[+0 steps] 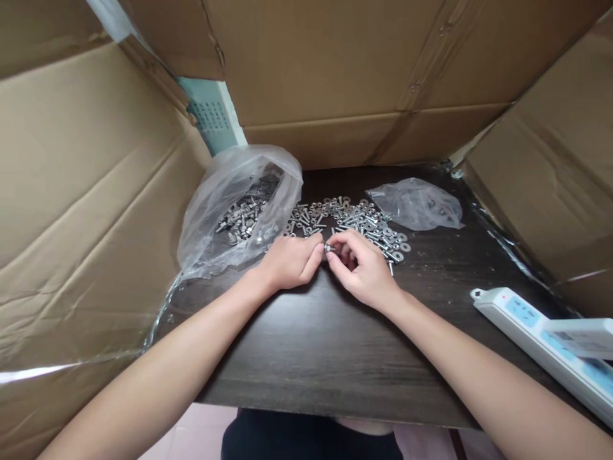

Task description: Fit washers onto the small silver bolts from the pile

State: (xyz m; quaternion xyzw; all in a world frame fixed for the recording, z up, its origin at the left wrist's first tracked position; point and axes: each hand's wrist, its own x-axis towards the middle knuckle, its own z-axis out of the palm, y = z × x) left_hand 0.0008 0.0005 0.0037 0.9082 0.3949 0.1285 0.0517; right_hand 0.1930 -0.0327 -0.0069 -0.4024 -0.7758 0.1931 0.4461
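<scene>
Between my two hands a small metal bolt (330, 248) shows, with what looks like a nut on its thread. My left hand (293, 260) is closed in a pinch around one end, hiding the bolt's head. From the right, the thumb and fingertips of my right hand (366, 268) close on the other end. Just beyond my hands, loose bolts, nuts and washers (368, 223) lie in a spread heap on the dark table (306, 358). Beside my left hand, an open clear plastic bag (201, 223) holds many metal bolts (244, 217).
A second, crumpled clear bag (421, 204) lies at the back right. The white power strip (522, 319) with a plugged-in adapter (582, 335) runs along the right edge. Cardboard walls (335, 64) enclose the table at left, back and right.
</scene>
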